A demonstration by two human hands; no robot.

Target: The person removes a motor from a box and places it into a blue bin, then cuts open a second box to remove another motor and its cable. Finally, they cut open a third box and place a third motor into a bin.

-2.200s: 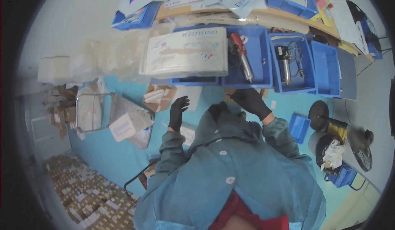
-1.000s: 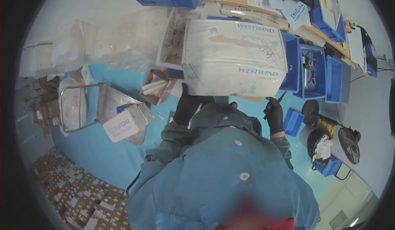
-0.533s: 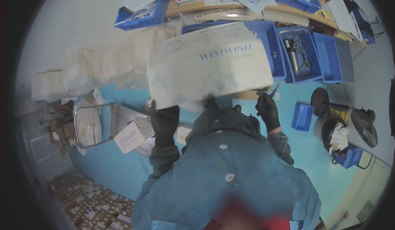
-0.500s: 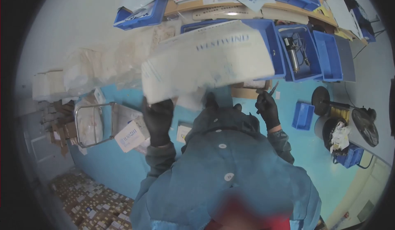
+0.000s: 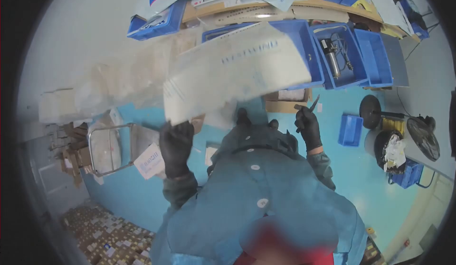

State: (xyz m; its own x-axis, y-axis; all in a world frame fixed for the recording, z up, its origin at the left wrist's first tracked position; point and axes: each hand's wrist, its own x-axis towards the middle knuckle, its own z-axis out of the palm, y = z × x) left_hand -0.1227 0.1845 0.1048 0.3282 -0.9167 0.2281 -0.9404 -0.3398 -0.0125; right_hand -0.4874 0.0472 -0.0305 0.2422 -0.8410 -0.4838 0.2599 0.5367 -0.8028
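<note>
A white box (image 5: 237, 73) printed "WESTWIND" hangs tilted in front of me, its lower left corner at my left hand (image 5: 176, 146). That hand wears a black glove, and its fingers are closed on the corner. Away to the right, my right hand (image 5: 308, 125), also in a black glove, is closed around a slim, dark, pointed tool (image 5: 315, 102) that sticks up from the fist. The tool looks like a knife, but its exact kind cannot be made out. It is apart from the box.
Behind the white box stand blue bins, one (image 5: 341, 56) holding a metal cylinder with cable. A brown carton (image 5: 285, 106) lies on the floor ahead. Left is a metal-framed cart (image 5: 110, 127); right are a fan (image 5: 422, 139), a filled waste bin (image 5: 393, 151) and a blue crate (image 5: 350, 130).
The white box has tilted slightly and shifted a little left, with my left hand lower at its corner. My right hand stays nearly in place with the tool.
</note>
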